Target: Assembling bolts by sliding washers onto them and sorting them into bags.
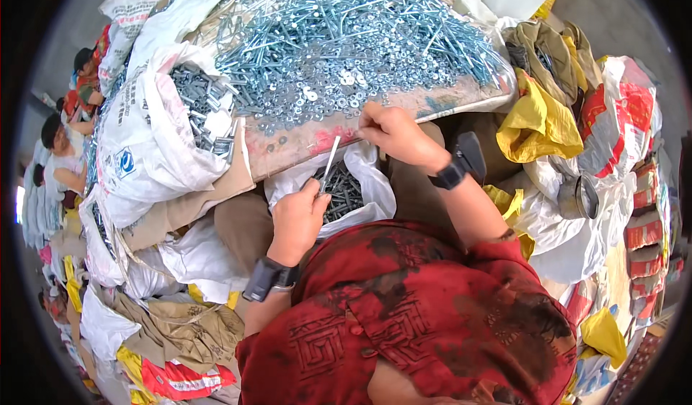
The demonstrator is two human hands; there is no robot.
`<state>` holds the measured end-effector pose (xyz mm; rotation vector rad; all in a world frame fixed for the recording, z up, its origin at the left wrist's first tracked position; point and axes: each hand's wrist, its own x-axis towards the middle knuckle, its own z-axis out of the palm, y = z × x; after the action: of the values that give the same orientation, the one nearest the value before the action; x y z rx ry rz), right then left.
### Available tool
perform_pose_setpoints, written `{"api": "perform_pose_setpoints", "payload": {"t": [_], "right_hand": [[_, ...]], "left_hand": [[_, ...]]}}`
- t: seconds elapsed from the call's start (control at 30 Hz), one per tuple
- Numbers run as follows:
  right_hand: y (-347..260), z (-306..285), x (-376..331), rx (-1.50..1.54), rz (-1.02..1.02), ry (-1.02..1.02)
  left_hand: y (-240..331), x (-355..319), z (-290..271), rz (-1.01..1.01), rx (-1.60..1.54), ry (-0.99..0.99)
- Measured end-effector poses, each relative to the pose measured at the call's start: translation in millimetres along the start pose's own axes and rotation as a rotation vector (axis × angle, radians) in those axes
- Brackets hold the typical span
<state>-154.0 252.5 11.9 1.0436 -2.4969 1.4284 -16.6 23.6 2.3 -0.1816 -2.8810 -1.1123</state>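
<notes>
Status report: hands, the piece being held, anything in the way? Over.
Left hand gripping silvery rod, above open white bag. Right hand at table edge, grip unclear. Nothing seems to block the rod.

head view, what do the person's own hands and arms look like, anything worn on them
The left grip and right grip are bare human hands without gloves. Each wrist wears a dark strap, left and right, with a dark rounded device attached. The right forearm is bare, below a red sleeve.
</notes>
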Motion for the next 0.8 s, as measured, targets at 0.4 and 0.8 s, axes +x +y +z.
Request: {"api": "perform_pose_setpoints", "payload": {"t": [0.4, 0.8], "right_hand": [[-44, -24, -27, 0.777, 0.318, -0.056], [-4, 4, -33, 1.257, 0.405, -0.480]], "left_hand": [[17, -1, -3, 0.119, 0.198, -0.080], [-3, 17, 14, 0.292, 0.084, -0.069]]}}
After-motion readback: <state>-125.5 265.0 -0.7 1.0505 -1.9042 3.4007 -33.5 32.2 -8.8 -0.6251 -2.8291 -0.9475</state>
